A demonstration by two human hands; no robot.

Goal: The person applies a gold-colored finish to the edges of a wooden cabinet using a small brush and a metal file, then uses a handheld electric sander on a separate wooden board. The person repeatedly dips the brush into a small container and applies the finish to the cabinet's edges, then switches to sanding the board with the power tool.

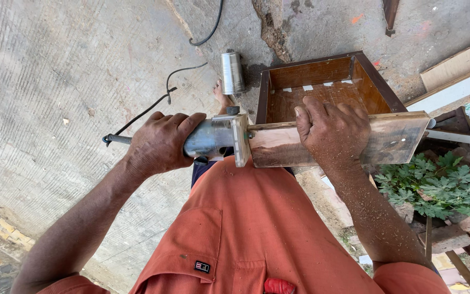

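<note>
A person's left hand (pixel 161 142) is wrapped tight around a grey power tool (pixel 210 139), its base pressed against the end of a wooden box (pixel 322 92). The right hand (pixel 333 130) clamps down over the box's near side board. A metal can (pixel 233 72) stands on the concrete ground (pixel 55 81) beyond; green leaves (pixel 436 185) lie to the right.

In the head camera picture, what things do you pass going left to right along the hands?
Left hand → grey power tool → right hand → far end of the brown wooden board → green leafy plant.
</note>
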